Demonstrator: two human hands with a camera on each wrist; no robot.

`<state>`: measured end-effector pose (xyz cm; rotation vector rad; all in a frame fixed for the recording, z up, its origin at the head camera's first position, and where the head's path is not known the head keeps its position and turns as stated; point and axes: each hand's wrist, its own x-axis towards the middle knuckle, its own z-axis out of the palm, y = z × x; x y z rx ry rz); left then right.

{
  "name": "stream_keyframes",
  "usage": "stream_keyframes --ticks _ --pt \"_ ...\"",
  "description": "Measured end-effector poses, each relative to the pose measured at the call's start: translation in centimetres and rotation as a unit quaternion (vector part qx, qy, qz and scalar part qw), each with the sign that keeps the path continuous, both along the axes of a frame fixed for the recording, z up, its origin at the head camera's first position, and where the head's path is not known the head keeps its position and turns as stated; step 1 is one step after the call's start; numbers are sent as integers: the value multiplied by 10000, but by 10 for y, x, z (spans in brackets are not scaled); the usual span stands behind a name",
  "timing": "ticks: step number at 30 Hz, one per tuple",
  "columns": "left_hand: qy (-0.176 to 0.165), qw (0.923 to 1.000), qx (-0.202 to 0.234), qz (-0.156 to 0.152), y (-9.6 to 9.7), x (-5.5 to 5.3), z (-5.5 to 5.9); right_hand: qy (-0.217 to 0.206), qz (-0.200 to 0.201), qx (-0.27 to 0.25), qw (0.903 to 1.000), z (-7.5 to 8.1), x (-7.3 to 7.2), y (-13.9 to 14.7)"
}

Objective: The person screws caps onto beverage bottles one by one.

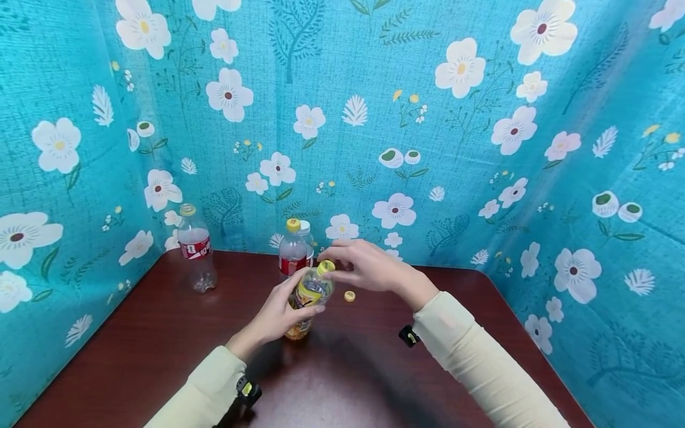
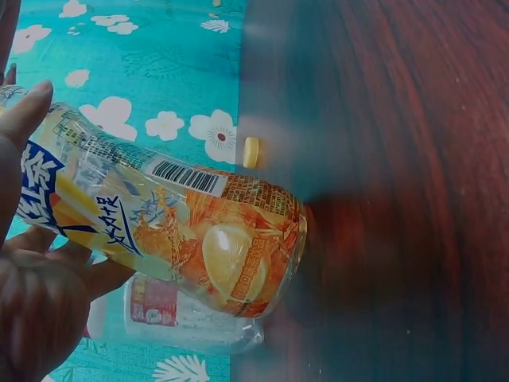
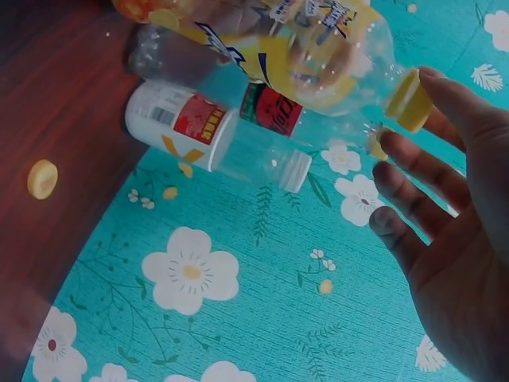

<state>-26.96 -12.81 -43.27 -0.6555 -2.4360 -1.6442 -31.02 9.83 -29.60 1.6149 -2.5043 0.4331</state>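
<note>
A clear plastic drink bottle [image 1: 310,292] with a yellow-and-orange label stands slightly tilted above the middle of the table. My left hand [image 1: 279,314] grips it round the label, thumb on the near side. At the top, my right hand [image 1: 369,266] pinches the bottle's yellow cap [image 3: 409,100] between thumb and index finger, the other fingers spread loosely. The cap sits on the bottle's neck. Orange fruit pictures cover the lower label [image 2: 231,247]. Whether the base touches the table cannot be told.
A loose yellow cap [image 1: 349,296] lies on the dark red table [image 1: 428,356]. Behind the held bottle stand a red-labelled bottle [image 1: 292,245] with a yellow cap and a white-topped bottle [image 3: 187,127]. Another red-labelled bottle [image 1: 195,244] stands at left. A flowered blue cloth [image 1: 342,148] encloses the table.
</note>
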Motion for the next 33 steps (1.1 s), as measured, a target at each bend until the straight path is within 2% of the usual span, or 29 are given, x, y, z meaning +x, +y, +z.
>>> stream_keyframes --ticks 9,13,17,21,24,27,30,33 --pt "-125 9999 -18 -83 -2 -1 1 4 -70 389 9992 5 3 -2" --pt "-77 10000 4 -42 0 0 1 58 -173 429 9989 5 4 -3" --pt "98 9999 59 74 4 3 1 225 -285 355 9987 3 6 -4" --pt "378 9987 96 340 9 8 0 391 -449 230 9980 1 8 -6" --pt "461 9973 53 575 13 10 -1 503 -577 183 9969 1 10 -8" --pt "424 9968 18 683 16 12 0 615 -751 251 9950 2 12 -10" --pt "394 9965 9 730 17 12 -1 553 -939 381 9933 3 13 -10" --pt "364 9967 -8 731 17 12 -2 265 -997 482 9935 4 14 -8"
